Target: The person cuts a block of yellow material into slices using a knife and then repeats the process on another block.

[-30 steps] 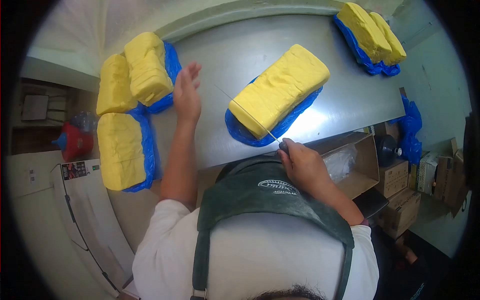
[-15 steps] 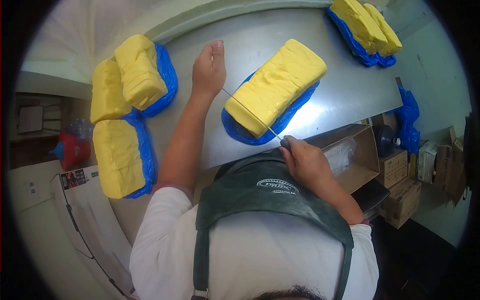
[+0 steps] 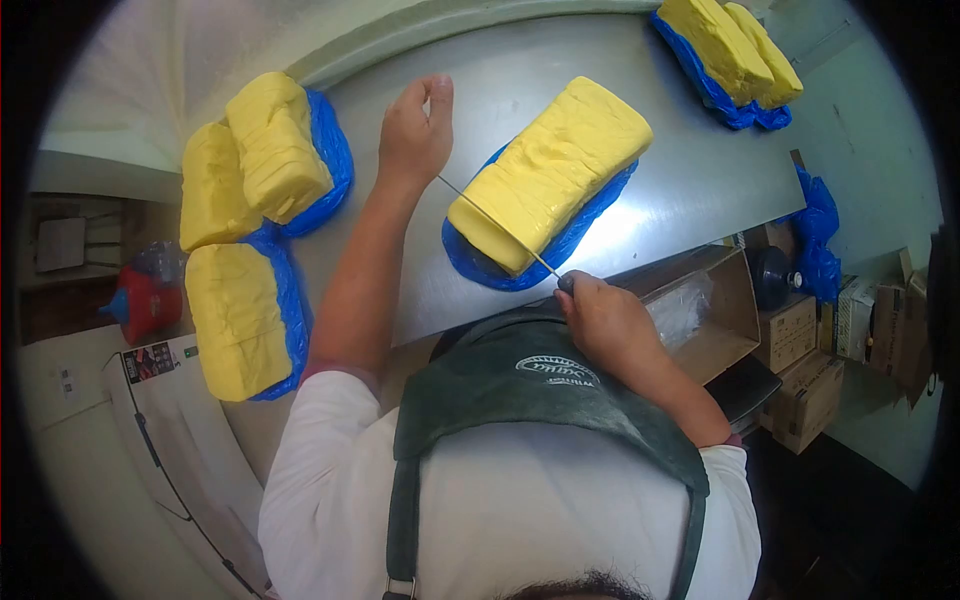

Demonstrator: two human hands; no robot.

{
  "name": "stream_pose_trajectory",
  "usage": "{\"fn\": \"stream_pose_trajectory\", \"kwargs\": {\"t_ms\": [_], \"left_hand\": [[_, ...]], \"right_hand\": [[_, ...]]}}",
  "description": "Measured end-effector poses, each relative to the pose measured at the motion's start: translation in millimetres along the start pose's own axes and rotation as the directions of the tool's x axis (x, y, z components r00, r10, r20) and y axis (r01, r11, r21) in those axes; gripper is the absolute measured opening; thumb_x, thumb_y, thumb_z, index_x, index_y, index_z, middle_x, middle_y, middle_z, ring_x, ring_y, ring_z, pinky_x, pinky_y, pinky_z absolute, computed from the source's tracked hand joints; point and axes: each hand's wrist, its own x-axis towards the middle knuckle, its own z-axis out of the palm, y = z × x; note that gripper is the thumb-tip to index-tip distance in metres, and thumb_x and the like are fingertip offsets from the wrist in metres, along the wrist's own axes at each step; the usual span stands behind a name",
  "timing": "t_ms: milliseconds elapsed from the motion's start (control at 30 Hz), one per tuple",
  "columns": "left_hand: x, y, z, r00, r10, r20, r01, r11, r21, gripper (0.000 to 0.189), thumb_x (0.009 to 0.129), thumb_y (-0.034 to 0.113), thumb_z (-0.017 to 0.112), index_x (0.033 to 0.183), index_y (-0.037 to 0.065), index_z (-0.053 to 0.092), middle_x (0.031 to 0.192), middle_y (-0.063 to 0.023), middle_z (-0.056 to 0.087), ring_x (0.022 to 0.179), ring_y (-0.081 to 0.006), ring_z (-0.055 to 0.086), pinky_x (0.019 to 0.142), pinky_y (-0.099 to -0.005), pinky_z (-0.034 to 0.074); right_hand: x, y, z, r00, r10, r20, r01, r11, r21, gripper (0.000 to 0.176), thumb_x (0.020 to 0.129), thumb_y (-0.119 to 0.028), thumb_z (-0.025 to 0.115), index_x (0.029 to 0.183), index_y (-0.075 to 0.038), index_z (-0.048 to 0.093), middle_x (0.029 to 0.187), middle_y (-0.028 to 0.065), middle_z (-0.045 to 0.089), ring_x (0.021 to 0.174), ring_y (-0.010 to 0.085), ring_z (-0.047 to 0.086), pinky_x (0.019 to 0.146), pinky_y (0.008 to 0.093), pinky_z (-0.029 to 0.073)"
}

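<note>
A long yellow block [image 3: 565,160] lies on blue plastic [image 3: 480,262] on the metal table. Across its near left end runs a thin straight metal tool [image 3: 495,222] with a dark handle. My right hand [image 3: 608,318] is closed round that handle, near the table's front edge. My left hand [image 3: 416,130] is left of the block, curled, with the thumb up. The tool's far end meets the left wrist area, and what the left fingers hold, if anything, is hidden.
Several more yellow blocks on blue plastic stand at the left [image 3: 236,320] and back right [image 3: 725,50]. Right of the metal table [image 3: 710,180] are an open cardboard box [image 3: 735,310], stacked cartons [image 3: 805,400] and a blue bag [image 3: 818,235]. A red container [image 3: 150,305] is far left.
My left hand has shifted slightly left, and a gap shows between its thumb and fingers. My right hand has turned a little on the handle. The central block has hardly moved.
</note>
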Motion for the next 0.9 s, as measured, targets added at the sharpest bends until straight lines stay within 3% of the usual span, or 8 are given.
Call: {"fn": "stream_pose_trajectory", "kwargs": {"t_ms": [67,133,333,667,900], "left_hand": [[3,3,0,0.999,-0.019,0.044,0.017,0.999,0.046,0.051,0.101,0.045,0.047,0.111,0.000,0.067,0.106,-0.0209,0.070,0.103,-0.0383,0.065,0.092,-0.0447,0.048],[4,3,5,0.974,-0.052,0.219,0.014,0.985,0.171,0.060,0.099,0.053,0.044,0.115,0.001,0.067,0.111,-0.0198,0.069,0.109,-0.0386,0.062,0.097,-0.0486,0.045],[3,-8,16,0.905,-0.206,0.373,0.079,0.941,0.329,0.067,0.098,0.059,0.037,0.121,0.003,0.066,0.115,-0.0192,0.068,0.113,-0.0373,0.061,0.103,-0.0513,0.038],[-8,-25,28,0.835,-0.296,0.464,0.124,0.923,0.364,0.062,0.099,0.054,0.036,0.119,0.004,0.067,0.108,-0.0183,0.071,0.109,-0.0364,0.063,0.100,-0.0519,0.039],[-24,-56,52,0.850,-0.274,0.450,0.125,0.935,0.332,0.059,0.098,0.051,0.038,0.116,0.003,0.068,0.110,-0.0181,0.070,0.108,-0.0371,0.063,0.100,-0.0515,0.039]], "right_hand": [[2,-3,0,0.999,0.028,0.030,-0.028,0.999,-0.027,0.025,0.100,-0.025,0.050,0.095,0.000,0.052,0.079,0.0211,0.064,0.072,0.0388,0.066,0.065,0.0498,0.053],[5,-7,-2,0.997,0.058,0.059,-0.055,0.997,-0.053,0.026,0.100,-0.025,0.049,0.092,0.000,0.051,0.077,0.0211,0.064,0.071,0.0388,0.066,0.064,0.0502,0.053],[10,-12,-4,0.987,0.099,0.123,-0.090,0.993,-0.075,0.027,0.101,-0.025,0.047,0.090,-0.001,0.050,0.073,0.0205,0.064,0.068,0.0402,0.066,0.060,0.0510,0.053],[18,-4,16,0.972,0.155,0.178,-0.140,0.985,-0.097,0.026,0.101,-0.024,0.046,0.093,-0.001,0.052,0.078,0.0217,0.066,0.071,0.0403,0.068,0.062,0.0510,0.054],[25,14,45,0.955,0.192,0.224,-0.177,0.980,-0.087,0.026,0.100,-0.025,0.047,0.095,-0.001,0.052,0.080,0.0218,0.067,0.072,0.0405,0.068,0.063,0.0508,0.056]]}}
